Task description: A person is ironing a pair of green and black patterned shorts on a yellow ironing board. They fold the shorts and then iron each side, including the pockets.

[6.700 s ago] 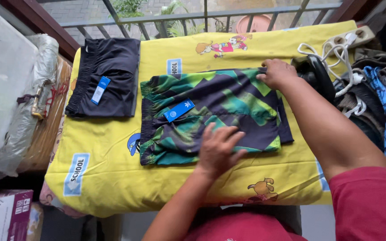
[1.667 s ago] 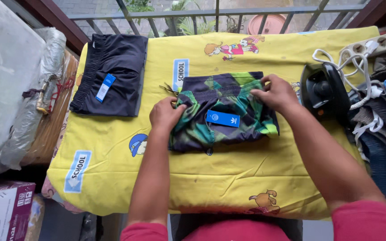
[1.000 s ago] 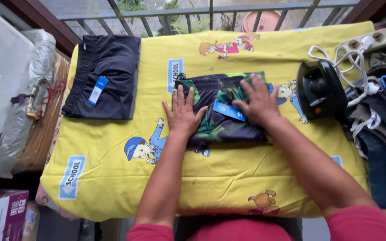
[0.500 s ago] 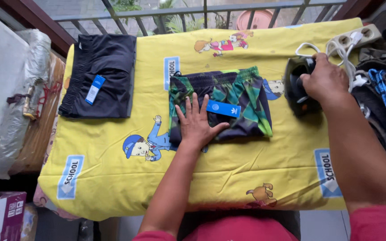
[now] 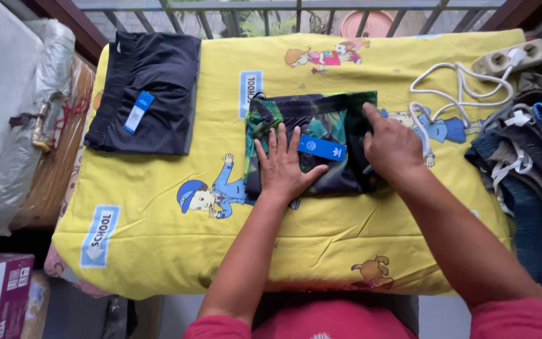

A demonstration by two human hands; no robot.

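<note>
While keeping the left hand (image 5: 283, 166) flat on the folded camouflage shorts (image 5: 321, 116), palm down, fingers spread wide, gripping nothing, has brought the right hand (image 5: 391, 147) back across from the right side. Had it on the dark iron there 0.5 s ago; now rests it on the right edge of the shorts, fingers bent downward over something dark. Cannot tell whether that dark shape is the iron carried over or only a fold of cloth, so cannot tell whether the right hand is clasping anything or merely pressing.

Shows no iron any longer beside the white cord (image 5: 459, 81), and has that cord running from the power strip (image 5: 512, 58) down to just beside the right wrist.

Finds the shorts in the middle of the tabletop, on the yellow cartoon sheet (image 5: 321, 251), folded to a compact rectangle, with a blue tag (image 5: 321, 149) between the 2 hands, next to the left thumb. Looks much the same small fold as 1.7 s ago, with no further turn of cloth.

Leaves the black garment (image 5: 152, 81) flat at the far left corner, well apart, and the pile of clothes (image 5: 534, 188) off the right edge untouched.

Judging by that: folding of this piece seemingly complete, with the bundle held down from both sides.
</note>
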